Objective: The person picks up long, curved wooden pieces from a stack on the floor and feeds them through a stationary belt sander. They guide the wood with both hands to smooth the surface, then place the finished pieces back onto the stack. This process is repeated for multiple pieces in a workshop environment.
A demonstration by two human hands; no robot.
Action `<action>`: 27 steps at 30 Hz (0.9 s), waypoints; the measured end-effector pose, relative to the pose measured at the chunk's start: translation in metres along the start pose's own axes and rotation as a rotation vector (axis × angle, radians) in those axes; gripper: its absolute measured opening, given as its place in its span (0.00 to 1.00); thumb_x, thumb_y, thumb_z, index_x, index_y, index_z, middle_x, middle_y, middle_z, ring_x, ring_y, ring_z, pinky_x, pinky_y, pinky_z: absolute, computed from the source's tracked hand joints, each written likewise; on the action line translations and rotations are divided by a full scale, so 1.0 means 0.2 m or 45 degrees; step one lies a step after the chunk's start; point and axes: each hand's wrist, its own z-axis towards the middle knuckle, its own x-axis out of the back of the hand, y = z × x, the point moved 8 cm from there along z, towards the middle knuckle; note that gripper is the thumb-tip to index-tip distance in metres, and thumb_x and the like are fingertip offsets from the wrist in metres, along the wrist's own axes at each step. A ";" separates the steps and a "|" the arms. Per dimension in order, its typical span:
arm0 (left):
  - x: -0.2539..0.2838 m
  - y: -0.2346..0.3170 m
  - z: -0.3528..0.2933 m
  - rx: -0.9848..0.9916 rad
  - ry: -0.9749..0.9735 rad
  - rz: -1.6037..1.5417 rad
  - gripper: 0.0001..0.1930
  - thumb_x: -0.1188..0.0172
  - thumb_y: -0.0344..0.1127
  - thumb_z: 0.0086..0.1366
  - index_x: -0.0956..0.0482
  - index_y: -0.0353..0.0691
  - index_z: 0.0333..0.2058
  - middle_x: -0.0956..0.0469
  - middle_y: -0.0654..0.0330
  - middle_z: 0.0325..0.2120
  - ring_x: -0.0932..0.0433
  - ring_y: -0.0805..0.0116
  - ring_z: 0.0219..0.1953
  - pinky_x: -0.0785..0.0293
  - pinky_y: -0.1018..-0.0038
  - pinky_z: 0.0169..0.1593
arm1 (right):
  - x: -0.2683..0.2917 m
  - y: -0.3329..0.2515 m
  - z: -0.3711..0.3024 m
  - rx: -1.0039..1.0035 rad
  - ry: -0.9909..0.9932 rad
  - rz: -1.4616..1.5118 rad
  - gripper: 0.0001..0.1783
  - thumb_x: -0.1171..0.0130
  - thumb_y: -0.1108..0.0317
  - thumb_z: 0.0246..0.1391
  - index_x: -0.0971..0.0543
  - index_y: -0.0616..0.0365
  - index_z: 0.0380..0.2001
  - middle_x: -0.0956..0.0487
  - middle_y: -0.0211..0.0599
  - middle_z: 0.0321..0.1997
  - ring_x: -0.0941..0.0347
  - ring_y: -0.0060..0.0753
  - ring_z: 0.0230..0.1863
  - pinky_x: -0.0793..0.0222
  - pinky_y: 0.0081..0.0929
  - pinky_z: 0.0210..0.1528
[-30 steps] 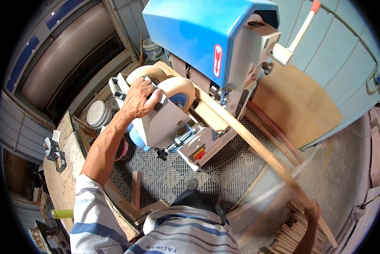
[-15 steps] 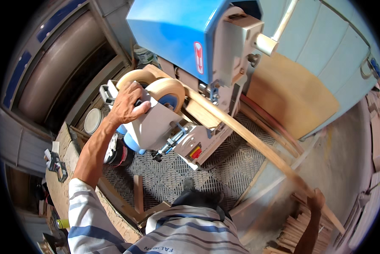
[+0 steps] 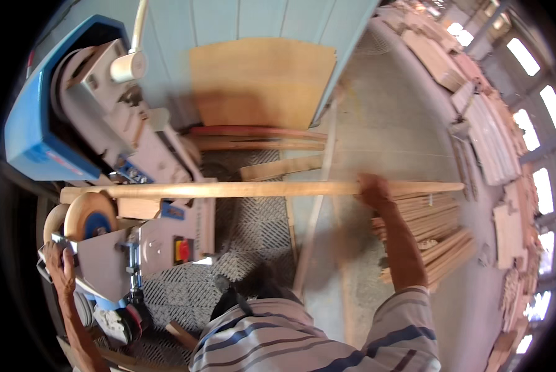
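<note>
A long, pale wooden strip lies across the view, its left end beside two cream-rimmed wheels of a blue and grey sanding-type machine. My right hand, somewhat blurred, is closed around the strip towards its right end. My left hand curls over the edge of the machine's grey wheel housing, beside the wheels. What lies under its fingers is partly hidden. On the machine's side is a red knob switch on a yellow plate.
Stacked wooden strips lie on the floor at right. A brown board leans against a pale blue panel. Loose lengths of wood lie before it. Grey slatted matting covers the floor by my feet. More timber lines the far right.
The view has swung to the right, so the machine now sits farther left. My right hand still holds the strip, with the stack now below it. My left hand stays on the wheel housing.
</note>
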 end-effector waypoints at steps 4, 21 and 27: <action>0.04 0.08 0.06 0.150 -0.211 -0.199 0.09 0.46 0.35 0.57 0.25 0.34 0.26 0.30 0.50 0.25 0.32 0.50 0.33 0.37 0.60 0.40 | 0.03 -0.05 0.05 -0.005 -0.162 0.045 0.13 0.45 0.63 0.46 0.25 0.55 0.37 0.24 0.41 0.34 0.26 0.47 0.39 0.31 0.42 0.39; 0.12 0.25 0.16 0.168 -0.085 -0.194 0.15 0.45 0.44 0.55 0.28 0.36 0.22 0.34 0.55 0.22 0.37 0.57 0.29 0.40 0.64 0.41 | 0.12 0.03 0.01 -0.182 -0.080 0.176 0.07 0.45 0.70 0.47 0.32 0.59 0.24 0.28 0.50 0.26 0.31 0.60 0.32 0.37 0.50 0.33; 0.11 0.26 0.18 0.196 -0.132 -0.183 0.14 0.48 0.43 0.55 0.29 0.37 0.21 0.35 0.55 0.22 0.36 0.57 0.29 0.40 0.64 0.40 | 0.10 0.07 -0.01 -0.129 -0.012 0.166 0.07 0.45 0.70 0.47 0.32 0.60 0.23 0.28 0.51 0.24 0.31 0.60 0.31 0.37 0.49 0.32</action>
